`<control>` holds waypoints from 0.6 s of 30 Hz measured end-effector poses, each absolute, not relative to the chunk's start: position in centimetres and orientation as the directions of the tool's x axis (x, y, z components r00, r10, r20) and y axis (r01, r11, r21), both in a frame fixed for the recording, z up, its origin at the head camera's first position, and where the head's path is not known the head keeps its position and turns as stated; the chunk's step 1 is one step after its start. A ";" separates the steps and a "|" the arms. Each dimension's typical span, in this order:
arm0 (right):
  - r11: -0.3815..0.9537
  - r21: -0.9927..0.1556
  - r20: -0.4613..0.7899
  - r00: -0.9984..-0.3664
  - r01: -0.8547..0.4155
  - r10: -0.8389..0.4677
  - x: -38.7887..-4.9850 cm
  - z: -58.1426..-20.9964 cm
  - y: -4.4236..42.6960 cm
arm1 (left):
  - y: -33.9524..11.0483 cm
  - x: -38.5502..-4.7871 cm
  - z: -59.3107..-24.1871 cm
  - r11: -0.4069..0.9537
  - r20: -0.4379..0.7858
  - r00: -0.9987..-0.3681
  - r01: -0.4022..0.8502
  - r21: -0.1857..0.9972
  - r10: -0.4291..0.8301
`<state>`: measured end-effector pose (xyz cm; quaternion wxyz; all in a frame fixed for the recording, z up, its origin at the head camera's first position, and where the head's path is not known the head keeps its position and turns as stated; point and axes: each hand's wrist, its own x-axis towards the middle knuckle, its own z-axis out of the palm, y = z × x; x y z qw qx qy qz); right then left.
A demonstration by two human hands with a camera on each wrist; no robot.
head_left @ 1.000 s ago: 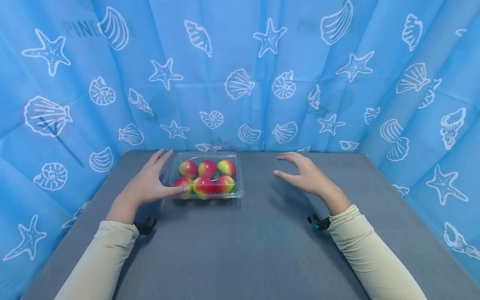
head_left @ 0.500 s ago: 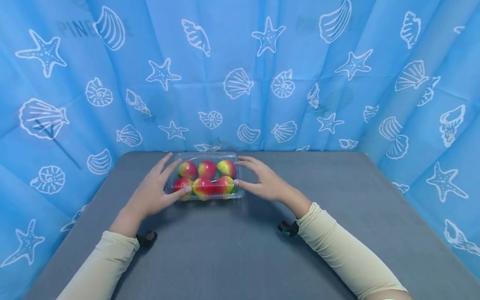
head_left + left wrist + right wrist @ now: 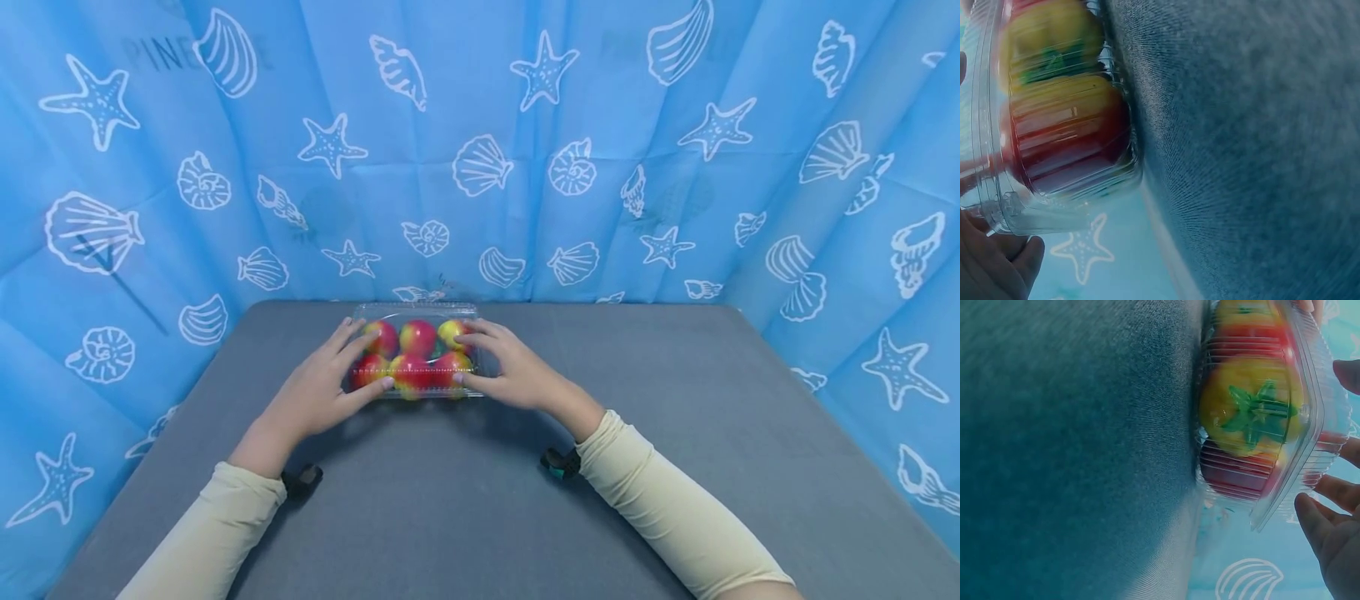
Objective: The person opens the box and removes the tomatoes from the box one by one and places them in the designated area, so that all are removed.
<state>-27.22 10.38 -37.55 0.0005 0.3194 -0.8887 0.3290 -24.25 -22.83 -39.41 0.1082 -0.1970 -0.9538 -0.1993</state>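
A clear plastic clamshell box (image 3: 416, 312) lies on the table towards its back, lid down. Several red and yellow apple-like fruits (image 3: 415, 372) fill it; one shows a green star-shaped leaf (image 3: 1255, 412) in the right wrist view. My left hand (image 3: 318, 385) is at the box's left end, fingers spread and lightly bent over the lid's corner. At the opposite end my right hand (image 3: 519, 368) reaches over the lid in the same way, thumb towards the front edge. Whether the fingertips press on the lid cannot be made out.
The grey cloth-covered table (image 3: 450, 517) stretches in front of the box and to its right. Blue curtains (image 3: 510, 225) with white shells and starfish enclose the back and both sides, close behind the box. A black wrist device (image 3: 561, 462) sits on each arm.
My right hand has come in from the right to the box's right end and over its lid. My left hand has shifted slightly right, further over the lid. The box stays about where it was.
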 end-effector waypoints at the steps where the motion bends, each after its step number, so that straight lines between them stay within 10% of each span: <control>1: 0.577 -0.586 0.212 -0.795 -0.569 -0.568 -27.2 -37.6 10.4 | -22.8 -24.2 -39.4 0.844 0.278 -0.902 0.414 0.341 0.330; 18: 0.566 -0.590 0.220 -0.789 -0.576 -0.574 -27.2 -37.7 10.6 | -22.6 -23.8 -38.9 0.823 0.218 -0.918 0.395 0.408 0.333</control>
